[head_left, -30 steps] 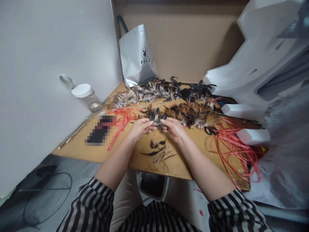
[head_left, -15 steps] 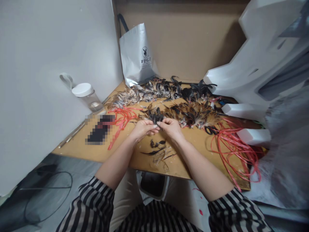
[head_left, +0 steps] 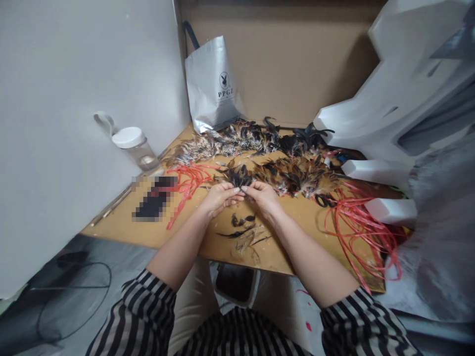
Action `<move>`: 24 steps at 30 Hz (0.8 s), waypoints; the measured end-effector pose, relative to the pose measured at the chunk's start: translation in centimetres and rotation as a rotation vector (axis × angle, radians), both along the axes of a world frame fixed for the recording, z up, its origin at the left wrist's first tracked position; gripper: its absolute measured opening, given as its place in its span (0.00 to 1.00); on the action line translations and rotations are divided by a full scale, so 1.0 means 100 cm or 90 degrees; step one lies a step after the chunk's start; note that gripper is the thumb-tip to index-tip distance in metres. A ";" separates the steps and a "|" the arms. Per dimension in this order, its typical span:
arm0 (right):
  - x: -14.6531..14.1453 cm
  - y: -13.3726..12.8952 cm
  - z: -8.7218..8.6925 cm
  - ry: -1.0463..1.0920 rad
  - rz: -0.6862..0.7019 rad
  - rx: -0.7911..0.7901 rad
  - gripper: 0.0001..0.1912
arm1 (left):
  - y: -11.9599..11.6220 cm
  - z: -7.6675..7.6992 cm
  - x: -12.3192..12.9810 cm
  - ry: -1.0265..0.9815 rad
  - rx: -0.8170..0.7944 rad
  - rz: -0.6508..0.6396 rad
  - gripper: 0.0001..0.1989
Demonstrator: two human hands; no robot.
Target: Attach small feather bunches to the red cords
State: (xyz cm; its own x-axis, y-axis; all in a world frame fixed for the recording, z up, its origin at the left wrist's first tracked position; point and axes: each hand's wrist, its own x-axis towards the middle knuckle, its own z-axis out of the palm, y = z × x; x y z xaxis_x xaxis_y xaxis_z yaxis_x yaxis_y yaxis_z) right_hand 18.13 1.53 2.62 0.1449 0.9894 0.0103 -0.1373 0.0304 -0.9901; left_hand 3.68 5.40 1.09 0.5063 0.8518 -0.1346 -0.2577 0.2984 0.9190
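Between my hands is a small bunch of dark feathers [head_left: 239, 175], its tips fanned away from me. My left hand [head_left: 221, 198] pinches its base from the left, thumb on top and fingers curled under. From the right, my right hand [head_left: 261, 196] pinches the same base, and the two thumbs almost meet. Just beyond, a row of brown and black feathers [head_left: 297, 174] lies on the wooden table [head_left: 185, 235]. A few loose dark and pale feathers [head_left: 243, 232] are scattered nearer me, below my hands.
Behind lies another feather row [head_left: 230, 139], before a silver bag [head_left: 211, 84]. A lidded clear jar [head_left: 139, 152] stands left, near red plastic strips [head_left: 189, 180]. More red strips [head_left: 363, 227], black scissor handles [head_left: 325, 200] and white foam pieces [head_left: 389, 211] are at right.
The dark feathers between my fingers look slightly more fanned out. Both hands stay nearly in place, still pinching the bunch.
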 end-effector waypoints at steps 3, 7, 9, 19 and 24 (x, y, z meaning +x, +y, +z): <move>-0.002 0.001 -0.002 -0.007 -0.014 0.008 0.14 | 0.000 0.000 0.001 -0.008 -0.005 -0.007 0.08; -0.003 0.000 0.000 0.017 0.003 0.005 0.13 | 0.000 0.000 0.002 0.002 0.013 0.006 0.08; -0.003 0.000 0.002 0.024 0.006 0.011 0.13 | -0.001 0.001 0.003 0.011 0.029 0.013 0.09; -0.001 -0.001 0.002 0.011 0.002 0.045 0.12 | -0.005 0.005 0.004 0.092 0.077 -0.006 0.13; -0.003 -0.001 0.001 0.013 0.028 0.053 0.11 | -0.004 0.002 0.003 0.115 0.129 -0.003 0.12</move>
